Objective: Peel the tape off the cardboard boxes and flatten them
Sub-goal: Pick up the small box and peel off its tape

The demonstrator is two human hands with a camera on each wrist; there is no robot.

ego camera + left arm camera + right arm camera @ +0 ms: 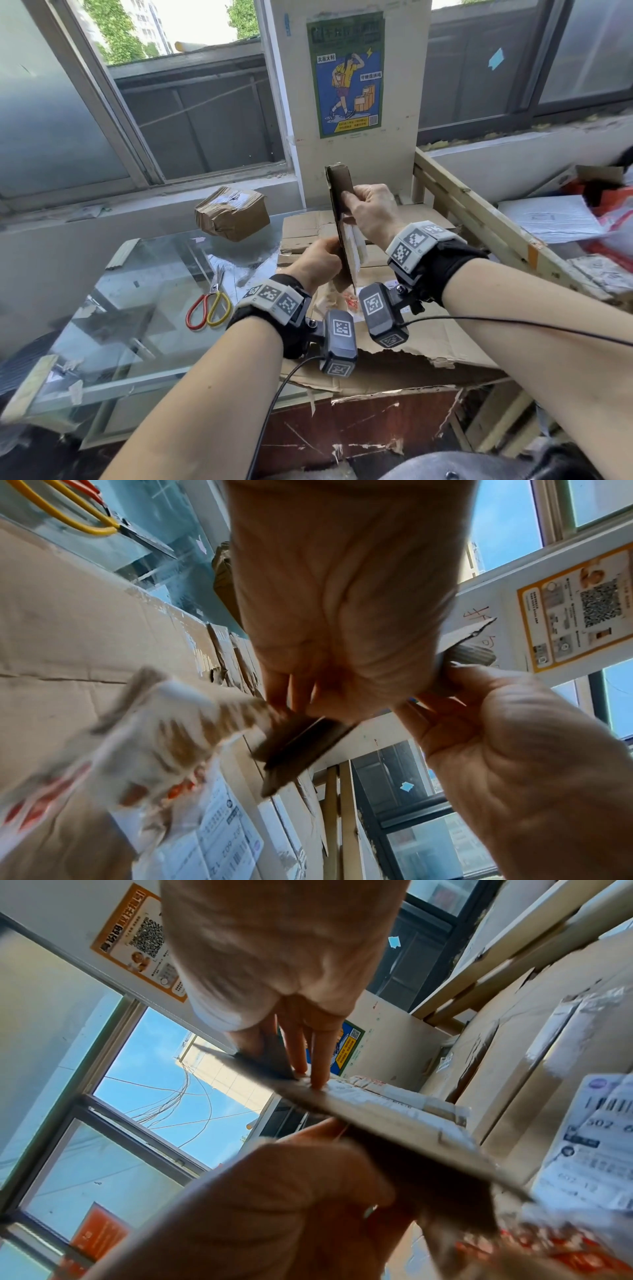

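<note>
Both bare forearms raised in front of the chest, wrists strapped with black bands carrying grey marker blocks. Left hand point(320, 261) lower, fingers curled round the near edge of a flattened brown cardboard box point(342, 219) held upright. Right hand point(371, 209) higher, thumb and fingers clamping its far side.

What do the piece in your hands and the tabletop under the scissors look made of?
Piece: brown corrugated cardboard, matte; fluted edge visible in the left wrist view, white label stuck on. Tabletop: apparently clear glass, glossy; it reflects and shows shapes beneath. Scissors: metal blades, red and yellow handles, probably plastic.
</note>
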